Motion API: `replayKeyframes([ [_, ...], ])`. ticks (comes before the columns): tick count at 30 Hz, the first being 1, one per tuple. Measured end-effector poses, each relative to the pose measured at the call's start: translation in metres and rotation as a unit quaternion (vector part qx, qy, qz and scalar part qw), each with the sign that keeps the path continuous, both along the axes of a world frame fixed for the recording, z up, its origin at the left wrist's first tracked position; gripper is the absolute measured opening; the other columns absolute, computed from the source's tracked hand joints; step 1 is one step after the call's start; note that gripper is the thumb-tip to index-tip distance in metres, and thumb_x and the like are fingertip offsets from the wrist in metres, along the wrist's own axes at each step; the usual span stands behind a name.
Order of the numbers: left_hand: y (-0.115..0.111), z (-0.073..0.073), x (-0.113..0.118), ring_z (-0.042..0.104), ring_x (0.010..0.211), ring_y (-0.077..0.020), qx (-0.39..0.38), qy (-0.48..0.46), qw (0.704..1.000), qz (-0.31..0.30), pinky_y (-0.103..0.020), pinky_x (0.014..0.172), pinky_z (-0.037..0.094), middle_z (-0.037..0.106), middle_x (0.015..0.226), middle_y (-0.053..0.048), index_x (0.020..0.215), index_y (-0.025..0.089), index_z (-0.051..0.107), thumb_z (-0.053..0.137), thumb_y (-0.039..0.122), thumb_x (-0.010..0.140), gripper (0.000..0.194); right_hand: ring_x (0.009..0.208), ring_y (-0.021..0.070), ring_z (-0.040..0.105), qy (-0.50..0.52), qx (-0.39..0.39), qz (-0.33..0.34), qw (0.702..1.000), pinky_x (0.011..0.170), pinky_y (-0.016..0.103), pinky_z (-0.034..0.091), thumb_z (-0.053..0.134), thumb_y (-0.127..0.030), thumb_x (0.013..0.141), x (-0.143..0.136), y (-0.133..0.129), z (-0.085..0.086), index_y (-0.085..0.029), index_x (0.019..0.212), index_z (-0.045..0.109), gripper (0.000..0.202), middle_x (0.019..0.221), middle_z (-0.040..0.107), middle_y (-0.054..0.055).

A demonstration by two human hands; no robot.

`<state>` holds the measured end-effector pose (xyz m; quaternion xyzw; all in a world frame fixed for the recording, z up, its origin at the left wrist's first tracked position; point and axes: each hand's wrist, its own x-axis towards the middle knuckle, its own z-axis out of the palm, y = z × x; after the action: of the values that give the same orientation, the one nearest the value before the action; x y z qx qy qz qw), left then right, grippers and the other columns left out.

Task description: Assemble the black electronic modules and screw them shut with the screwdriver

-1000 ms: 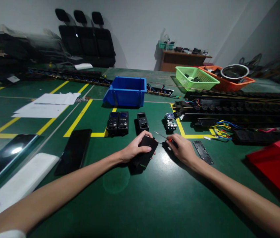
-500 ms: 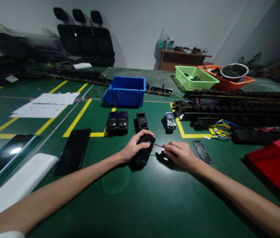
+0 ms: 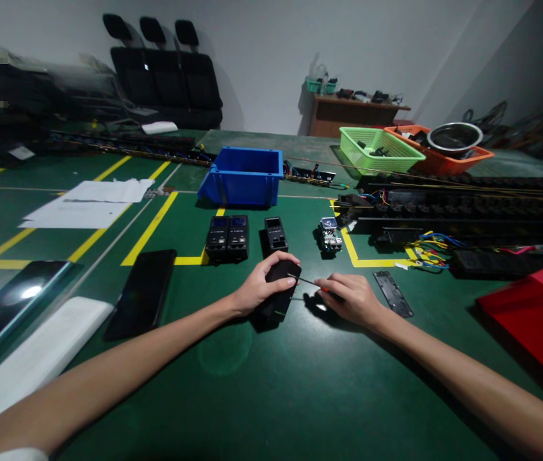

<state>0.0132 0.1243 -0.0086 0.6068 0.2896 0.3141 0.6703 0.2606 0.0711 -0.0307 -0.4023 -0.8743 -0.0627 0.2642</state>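
Note:
My left hand (image 3: pixel 262 285) is closed round a black plastic housing (image 3: pixel 276 304), thumb on its upper face and fingers over the far side. In my right hand (image 3: pixel 351 298) is a screwdriver (image 3: pixel 306 280); its thin shaft points left and its tip meets the housing near my left thumb. Only a bit of the orange handle shows between my fingers. Just beyond stand a black module (image 3: pixel 275 235) with a small display and a pair of similar modules (image 3: pixel 227 238). A bare circuit board with a screen (image 3: pixel 330 235) stands further right, and a flat black cover (image 3: pixel 392 294) lies beside my right hand.
A blue bin (image 3: pixel 245 179) stands behind the modules. Phones (image 3: pixel 141 294) and a white long object (image 3: pixel 41 358) lie at left, near papers (image 3: pixel 89 202). Black rails with wires (image 3: pixel 435 208), a red bin (image 3: pixel 540 320) and a green basket (image 3: pixel 380 153) are at right. Someone sits far left.
Almost nothing differs. Both hands keep their places, with the screwdriver tip still at the housing; the right fingers have shifted very slightly.

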Motion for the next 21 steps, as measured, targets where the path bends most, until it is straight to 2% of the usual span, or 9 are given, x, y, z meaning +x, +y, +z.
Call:
replayKeyframes([
  [21,0.0026,-0.0040,-0.0001,0.056,0.091,-0.0186,0.088,0.027,0.995,0.024,-0.028,0.079,0.044,0.058,0.108,-0.005,0.115,0.021,0.055,0.067,0.040,0.082,0.040,0.057,0.0107,0.055,0.023,0.035,0.016,0.999,0.054,0.023,0.038,0.058,-0.019,0.090,-0.0042,0.0008,0.0049,-0.013,0.098,0.066,0.013,0.071,0.064,0.003],
])
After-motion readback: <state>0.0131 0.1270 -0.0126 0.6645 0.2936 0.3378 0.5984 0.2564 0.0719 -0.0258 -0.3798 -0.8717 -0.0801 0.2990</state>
